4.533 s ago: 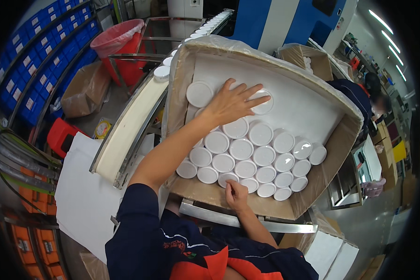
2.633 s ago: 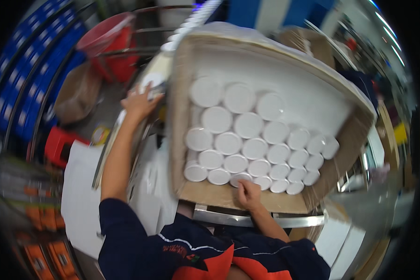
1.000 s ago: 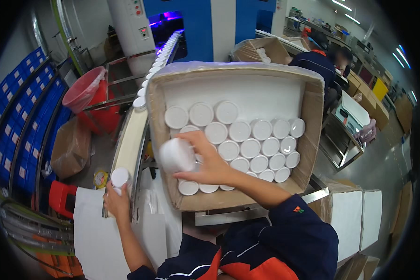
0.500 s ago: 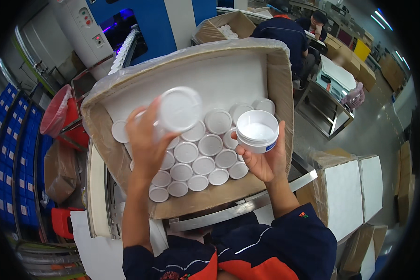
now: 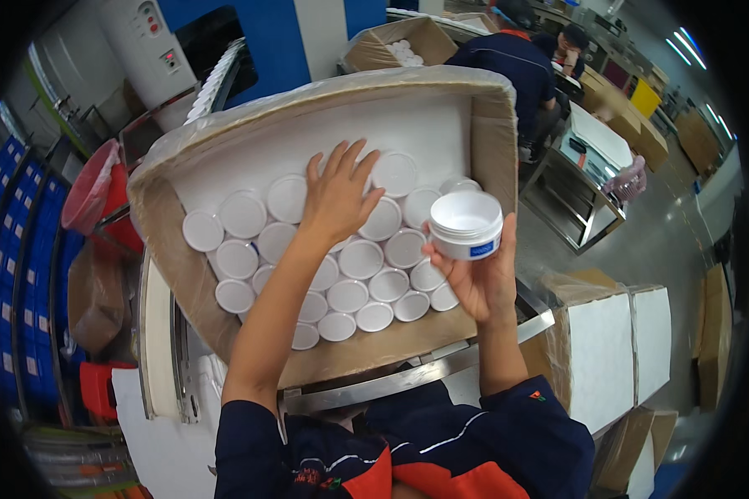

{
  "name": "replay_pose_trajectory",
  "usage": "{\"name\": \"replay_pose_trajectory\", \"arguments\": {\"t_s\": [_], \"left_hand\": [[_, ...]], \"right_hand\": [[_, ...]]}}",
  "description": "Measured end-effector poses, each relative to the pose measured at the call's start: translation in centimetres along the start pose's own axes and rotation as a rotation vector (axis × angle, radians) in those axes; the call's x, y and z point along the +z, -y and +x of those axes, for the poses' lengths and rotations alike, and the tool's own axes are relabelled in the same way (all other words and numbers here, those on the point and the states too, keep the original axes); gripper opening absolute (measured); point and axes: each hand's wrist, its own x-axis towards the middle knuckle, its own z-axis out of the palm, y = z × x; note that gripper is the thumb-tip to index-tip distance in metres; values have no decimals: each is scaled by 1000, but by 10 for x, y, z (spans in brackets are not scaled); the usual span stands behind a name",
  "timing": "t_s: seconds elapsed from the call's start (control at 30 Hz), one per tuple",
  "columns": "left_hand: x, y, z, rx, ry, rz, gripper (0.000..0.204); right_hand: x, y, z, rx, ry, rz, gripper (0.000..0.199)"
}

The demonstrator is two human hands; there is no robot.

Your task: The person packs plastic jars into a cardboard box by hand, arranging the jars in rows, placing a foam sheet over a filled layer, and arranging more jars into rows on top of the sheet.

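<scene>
My right hand (image 5: 484,281) grips an open white jar (image 5: 464,226) with a small blue label. It holds the jar upright above the right side of a carton (image 5: 312,373). My left hand (image 5: 339,195) reaches into the carton with fingers spread, over the back rows of round white lidded jars (image 5: 360,259). One lidded jar (image 5: 395,173) stands just beyond its fingertips. Nothing shows in the left hand's grasp, though its palm side and whatever lies under it are hidden. My left forearm covers part of the rows.
A conveyor (image 5: 218,83) with white pieces runs from a blue and white machine behind the carton. Blue bins (image 5: 25,274) and a red bucket (image 5: 112,195) stand left. To the right are a metal table (image 5: 587,158) and white-sided boxes (image 5: 607,358). A co-worker (image 5: 508,71) sits beyond the carton.
My left hand held a white lidded jar in the air; now it is spread low over the rows without that jar visible in it. The right hand still holds the open jar, tilted less.
</scene>
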Motion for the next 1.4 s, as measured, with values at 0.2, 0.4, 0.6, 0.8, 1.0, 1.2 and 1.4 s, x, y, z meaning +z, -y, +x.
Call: {"name": "replay_pose_trajectory", "arguments": {"t_s": [0.2,0.4,0.6,0.8,1.0,1.2,1.4], "left_hand": [[-33,-14,-42,-73,-63,-78,62],[-136,22,-142,-101,-292,-170,51],[-207,144,-227,-629,-685,171,28],[-149,272,-272,-1027,-260,428,91],[-108,316,-200,-1070,-75,418,91],[-83,353,-158,-1108,153,480,84],[-85,350,-184,-1210,345,310,76]], "right_hand": [[-39,38,76,-958,-433,-2012,64],[-67,35,110,-739,-750,-2613,70],[-86,24,106,-688,-757,-2779,86],[-80,-14,109,-904,-831,-2780,81],[-67,-63,83,-1045,-420,-2667,68],[-66,-80,58,-944,-391,-2535,60],[-47,-112,60,-873,-151,-2412,53]]}}
